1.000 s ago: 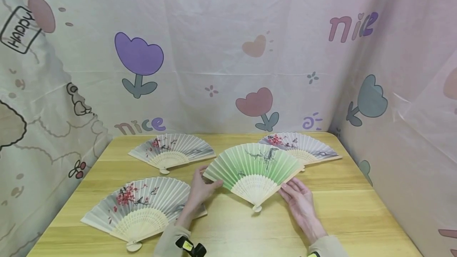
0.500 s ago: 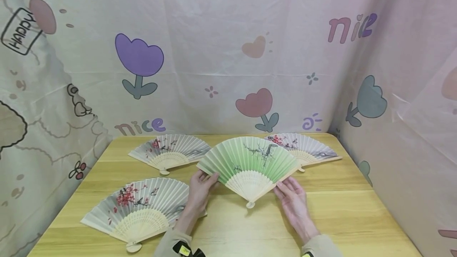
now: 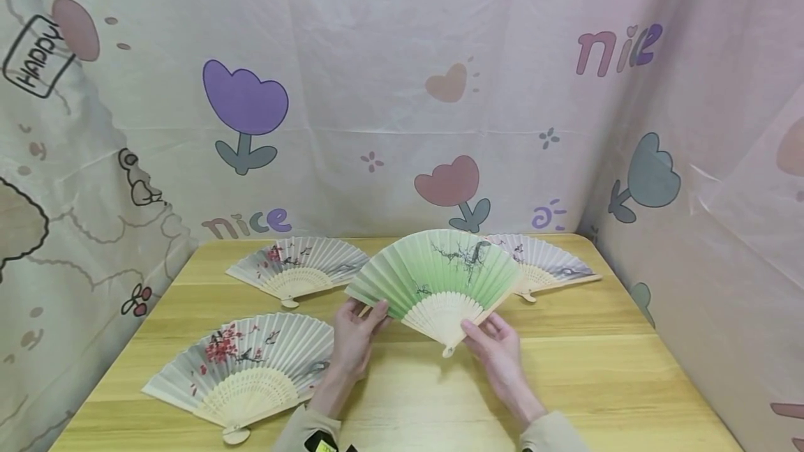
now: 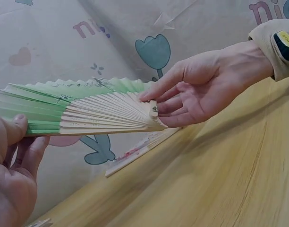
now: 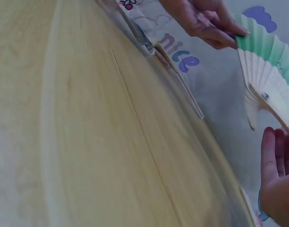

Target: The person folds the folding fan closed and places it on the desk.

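A green folding fan (image 3: 440, 274) with pale ribs and a dark branch print is spread wide above the table. My left hand (image 3: 354, 333) pinches its left edge between thumb and fingers, as the left wrist view also shows. Near the pivot, my right hand (image 3: 499, 354) grips the right outer rib, thumb on the front and fingers behind. The fan's pivot end (image 4: 155, 113) points down toward me. Behind it, a grey fan with red blossoms (image 3: 553, 267) is partly covered in the head view.
Two more spread grey fans with red blossoms lie on the wooden table (image 3: 628, 368): one at the back left (image 3: 301, 267), one at the front left (image 3: 245, 375), partly behind my left forearm. A patterned cloth (image 3: 377, 54) hangs around the table's back and sides.
The green fan has risen a little, covering more of the back right fan. My right hand has slid along its right edge toward the pivot. The other fans stay put.
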A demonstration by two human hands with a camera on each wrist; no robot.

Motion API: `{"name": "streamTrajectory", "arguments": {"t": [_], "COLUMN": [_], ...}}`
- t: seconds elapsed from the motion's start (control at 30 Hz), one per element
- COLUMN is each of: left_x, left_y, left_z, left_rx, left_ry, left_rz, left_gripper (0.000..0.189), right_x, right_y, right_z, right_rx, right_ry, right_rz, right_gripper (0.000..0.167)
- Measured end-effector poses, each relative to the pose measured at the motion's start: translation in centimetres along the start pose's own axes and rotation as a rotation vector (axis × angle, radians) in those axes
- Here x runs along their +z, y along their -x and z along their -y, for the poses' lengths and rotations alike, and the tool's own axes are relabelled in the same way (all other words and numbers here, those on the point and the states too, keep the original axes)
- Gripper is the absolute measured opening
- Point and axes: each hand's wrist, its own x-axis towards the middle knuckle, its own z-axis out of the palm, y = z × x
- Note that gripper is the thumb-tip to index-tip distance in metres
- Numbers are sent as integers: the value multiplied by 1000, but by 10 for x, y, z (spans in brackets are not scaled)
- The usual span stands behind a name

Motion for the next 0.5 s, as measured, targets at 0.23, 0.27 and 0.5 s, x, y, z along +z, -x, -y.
{"name": "streamTrajectory", "arguments": {"t": [0.23,0.27,0.5], "left_x": [-2,-3,-6], "left_y": [-1,-1,-2], "left_z": [0,0,0], "left_rx": [-17,-19,-9], "left_ry": [23,26,4], "left_rz": [94,119,238], "left_gripper": [40,40,40], "right_x": [10,10,11], "right_y": [2,3,4], "right_z": [0,0,0], "right_rx": [29,37,71], "right_ry": [84,93,146], "right_rz": [-11,-6,132], "right_gripper": [45,46,53]}}
